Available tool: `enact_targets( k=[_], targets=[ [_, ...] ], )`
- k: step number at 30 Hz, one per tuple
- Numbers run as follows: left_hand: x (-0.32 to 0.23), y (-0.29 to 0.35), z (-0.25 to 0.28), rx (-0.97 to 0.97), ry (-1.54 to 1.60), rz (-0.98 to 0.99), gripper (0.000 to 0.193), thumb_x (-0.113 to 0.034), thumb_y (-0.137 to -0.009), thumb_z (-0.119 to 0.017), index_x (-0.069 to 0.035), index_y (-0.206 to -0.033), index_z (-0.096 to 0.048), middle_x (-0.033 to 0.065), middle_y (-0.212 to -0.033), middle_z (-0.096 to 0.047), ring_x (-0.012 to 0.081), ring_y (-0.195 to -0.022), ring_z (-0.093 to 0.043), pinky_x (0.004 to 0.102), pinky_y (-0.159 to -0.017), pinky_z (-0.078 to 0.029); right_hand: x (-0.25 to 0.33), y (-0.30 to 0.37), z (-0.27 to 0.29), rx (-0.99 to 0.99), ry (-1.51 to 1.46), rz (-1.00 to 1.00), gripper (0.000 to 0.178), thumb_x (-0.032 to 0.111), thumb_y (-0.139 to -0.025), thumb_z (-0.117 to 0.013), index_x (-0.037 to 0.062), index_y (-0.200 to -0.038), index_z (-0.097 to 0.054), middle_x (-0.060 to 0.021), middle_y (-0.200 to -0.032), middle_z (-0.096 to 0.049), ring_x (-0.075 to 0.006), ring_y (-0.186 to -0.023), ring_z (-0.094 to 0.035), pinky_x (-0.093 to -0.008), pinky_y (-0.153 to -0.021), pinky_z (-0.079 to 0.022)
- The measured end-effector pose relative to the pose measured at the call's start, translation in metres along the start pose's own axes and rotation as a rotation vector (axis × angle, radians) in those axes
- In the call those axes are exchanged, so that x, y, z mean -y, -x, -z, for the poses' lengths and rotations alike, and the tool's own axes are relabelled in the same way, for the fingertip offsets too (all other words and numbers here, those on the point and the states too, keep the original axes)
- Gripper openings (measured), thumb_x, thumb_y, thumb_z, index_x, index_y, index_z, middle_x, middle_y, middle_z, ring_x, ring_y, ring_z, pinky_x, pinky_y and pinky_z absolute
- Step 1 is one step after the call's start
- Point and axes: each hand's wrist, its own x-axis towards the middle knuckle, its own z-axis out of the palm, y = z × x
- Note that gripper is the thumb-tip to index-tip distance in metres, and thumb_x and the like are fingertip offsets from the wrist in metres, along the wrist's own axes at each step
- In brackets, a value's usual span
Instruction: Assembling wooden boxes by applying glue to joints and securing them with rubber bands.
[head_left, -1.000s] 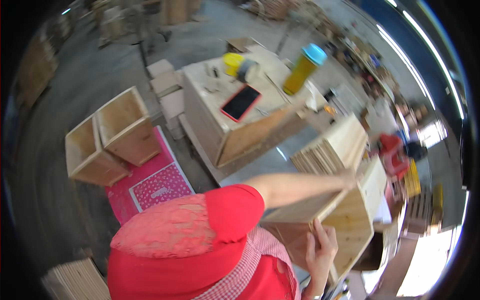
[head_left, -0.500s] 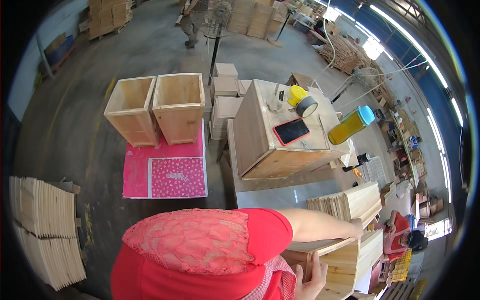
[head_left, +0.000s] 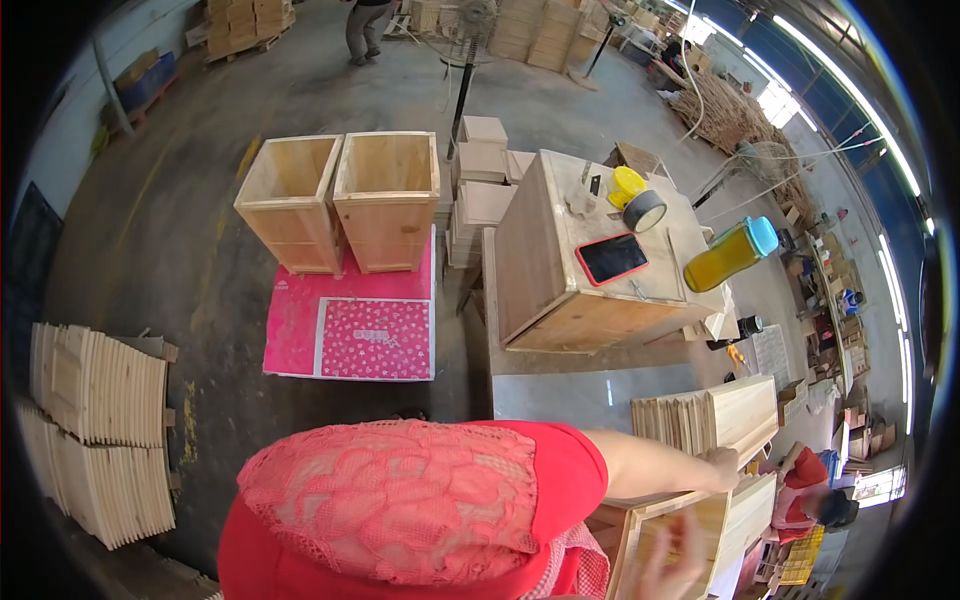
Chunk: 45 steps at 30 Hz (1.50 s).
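A pale wooden box (head_left: 625, 515) with an open top lies in front of me at the lower right. My left hand (head_left: 722, 468) reaches across to its far corner, fingers curled down at the rim and partly hidden. Over the box opening, my right hand (head_left: 672, 565) is raised and blurred by motion; its fingers look apart, with nothing seen in them. Close to my left hand stands a row of wooden panels (head_left: 700, 415). Another light wooden piece (head_left: 752, 510) lies just beyond the box.
Two open wooden boxes (head_left: 385, 200) stand on a pink carton (head_left: 295, 325). A wooden cabinet (head_left: 545, 240) carries a phone (head_left: 611, 259), tape (head_left: 644, 210) and a bottle (head_left: 730, 255). Stacked panels (head_left: 105, 430) sit at left. A co-worker (head_left: 800, 500) is at the right.
My right hand has let go of the box rim and lifted. My left hand stays at the box's far corner. The view has shifted slightly, and a distant person has walked left.
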Motion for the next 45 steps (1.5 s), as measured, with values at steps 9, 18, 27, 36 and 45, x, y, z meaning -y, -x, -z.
enact_targets(
  k=[9, 18, 27, 36, 45],
  targets=[
    [0.0, 0.004, 0.024, 0.241, -0.008, -0.053, 0.035, -0.019, -0.085, -0.068, 0.003, -0.112, -0.072, 0.0236, -0.114, -0.073, 0.0381, -0.108, -0.071, 0.0469, -0.09, -0.057, 0.01, -0.123, 0.044, -0.088, 0.127, 0.481, 0.059, -0.007, -0.09, -0.058, 0.005, -0.147, -0.052, -0.021, -0.101, -0.064, -0.0369, -0.085, -0.062, -0.0412, -0.077, -0.051],
    [0.007, -0.018, 0.002, 0.234, -0.011, -0.072, 0.042, -0.011, -0.081, -0.065, 0.009, -0.118, -0.068, 0.0278, -0.117, -0.071, 0.0412, -0.111, -0.07, 0.0485, -0.094, -0.055, 0.223, -0.229, 0.098, -0.437, -0.429, 1.16, 0.059, -0.006, -0.098, -0.054, 0.0085, -0.154, -0.043, -0.0114, -0.106, -0.068, -0.0156, -0.087, -0.064, -0.031, -0.08, -0.054],
    [0.023, -0.027, 0.0, 0.16, 0.038, -0.142, 0.037, -0.014, -0.082, -0.066, 0.007, -0.112, -0.068, 0.0277, -0.115, -0.069, 0.0398, -0.109, -0.068, 0.0481, -0.093, -0.054, 0.138, -0.26, -0.055, 0.093, 0.003, 0.84, 0.024, 0.013, -0.086, -0.073, 0.0053, -0.109, -0.073, -0.0174, -0.078, -0.07, -0.0344, -0.073, -0.069, -0.0436, -0.068, -0.054],
    [0.024, -0.025, 0.006, 0.084, 0.026, -0.181, 0.031, -0.014, -0.081, -0.066, 0.005, -0.105, -0.068, 0.026, -0.108, -0.069, 0.0379, -0.102, -0.068, 0.0475, -0.088, -0.053, 0.038, -0.287, -0.109, 0.632, -0.045, 0.4, 0.041, 0.023, -0.091, -0.073, -0.0033, -0.121, -0.071, -0.0264, -0.105, -0.074, -0.0365, -0.102, -0.073, -0.0413, -0.092, -0.056],
    [0.028, -0.022, 0.0, 0.025, 0.027, -0.217, 0.025, -0.013, -0.08, -0.065, 0.003, -0.098, -0.068, 0.0244, -0.1, -0.069, 0.0361, -0.095, -0.068, 0.047, -0.083, -0.052, 0.045, -0.283, -0.107, 0.719, -0.175, 0.292, 0.043, 0.02, -0.093, -0.072, -0.0072, -0.126, -0.067, -0.0262, -0.096, -0.075, -0.0292, -0.08, -0.077, -0.0376, -0.076, -0.059]
  ],
)
